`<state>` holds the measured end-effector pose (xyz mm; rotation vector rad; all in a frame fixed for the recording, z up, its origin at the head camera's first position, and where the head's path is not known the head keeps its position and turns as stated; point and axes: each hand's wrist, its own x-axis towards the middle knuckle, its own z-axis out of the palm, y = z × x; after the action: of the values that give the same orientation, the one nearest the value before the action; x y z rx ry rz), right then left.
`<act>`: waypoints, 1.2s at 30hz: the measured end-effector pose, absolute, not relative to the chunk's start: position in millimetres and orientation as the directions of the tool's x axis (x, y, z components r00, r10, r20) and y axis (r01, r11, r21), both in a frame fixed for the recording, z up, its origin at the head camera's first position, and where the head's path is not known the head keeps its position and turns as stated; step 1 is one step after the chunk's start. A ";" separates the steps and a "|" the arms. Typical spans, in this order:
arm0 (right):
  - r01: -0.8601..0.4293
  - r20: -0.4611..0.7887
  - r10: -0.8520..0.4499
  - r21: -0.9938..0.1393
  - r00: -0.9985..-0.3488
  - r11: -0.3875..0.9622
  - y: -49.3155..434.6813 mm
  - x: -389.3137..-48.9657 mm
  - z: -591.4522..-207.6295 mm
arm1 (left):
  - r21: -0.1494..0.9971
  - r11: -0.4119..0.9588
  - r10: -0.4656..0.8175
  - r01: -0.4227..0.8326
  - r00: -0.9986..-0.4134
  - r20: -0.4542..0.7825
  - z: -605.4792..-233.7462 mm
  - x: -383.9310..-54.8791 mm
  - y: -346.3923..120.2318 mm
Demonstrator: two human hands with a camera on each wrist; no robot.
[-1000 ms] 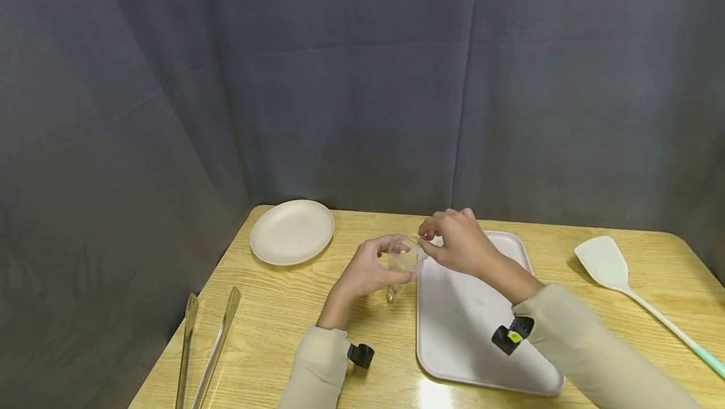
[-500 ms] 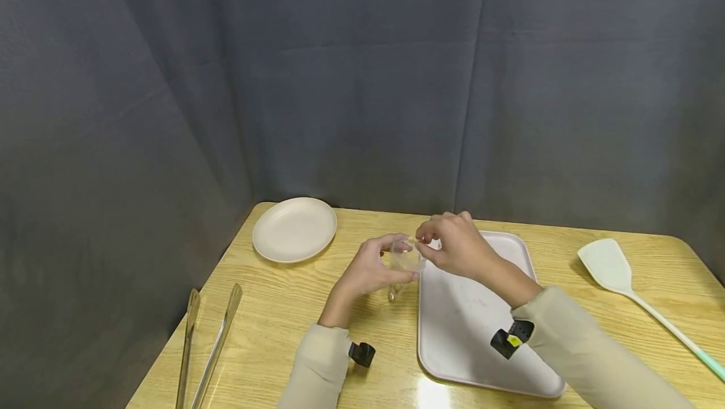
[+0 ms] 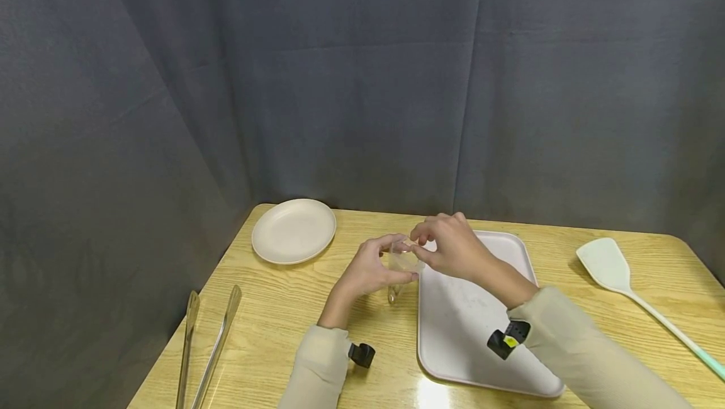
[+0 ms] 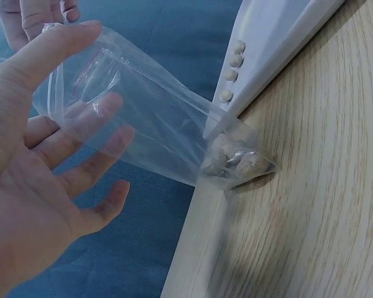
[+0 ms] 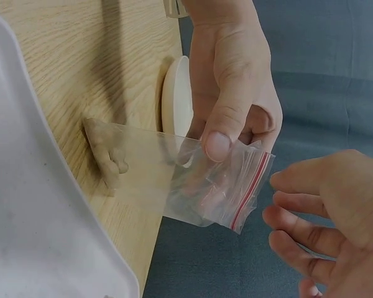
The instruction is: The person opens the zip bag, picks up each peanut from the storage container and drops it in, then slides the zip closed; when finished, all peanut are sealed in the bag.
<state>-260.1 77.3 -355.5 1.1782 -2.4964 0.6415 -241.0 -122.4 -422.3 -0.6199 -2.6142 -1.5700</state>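
Observation:
My left hand (image 3: 368, 267) holds a clear zip bag (image 4: 155, 118) near its mouth, thumb on one side and fingers behind the plastic. The bag's red seal strip shows in the right wrist view, and several small beige lumps (image 4: 236, 158) lie in its bottom corner, close over the table. My right hand (image 3: 453, 248) is at the bag's mouth, its thumb and fingertips (image 5: 283, 180) right at the plastic edge; I cannot tell whether a small piece is between them. Several round beige pieces (image 4: 234, 71) sit in a row on the pale tray (image 3: 470, 327).
A pale round plate (image 3: 293, 231) stands at the back left of the wooden table (image 3: 272, 340). Metal tongs (image 3: 218, 346) lie at the front left. On the right is a white spatula (image 3: 606, 264) with a mint handle end. A dark curtain (image 3: 351, 94) hangs behind.
My right hand has moved slightly left from beside the bag to its mouth; a small pale thing at its fingertips earlier is now hard to make out. The left hand and bag stay put.

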 end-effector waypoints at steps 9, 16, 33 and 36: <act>-0.744 0.430 -0.611 -0.298 -0.664 0.598 85.5 -268.0 -351.4 | 0.852 0.418 0.303 0.314 -0.933 0.195 -422.6 -240.8 -123.1; -0.658 0.376 -0.546 -0.310 -0.748 0.687 109.0 -292.6 -356.5 | 0.861 0.406 0.295 0.306 -0.936 0.194 -423.1 -241.2 -122.8; -0.498 0.174 -0.467 -0.256 -0.867 0.829 167.2 -332.5 -441.5 | 0.864 0.406 0.306 0.297 -0.935 0.178 -422.9 -240.5 -123.1; -0.479 0.184 -0.444 -0.256 -0.877 0.840 170.1 -333.7 -446.8 | 0.866 0.405 0.305 0.295 -0.936 0.177 -423.2 -241.0 -122.0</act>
<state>-333.7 170.1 -446.8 0.7299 -2.8995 0.4503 -241.0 -122.0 -423.2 -0.5638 -2.6408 -1.6240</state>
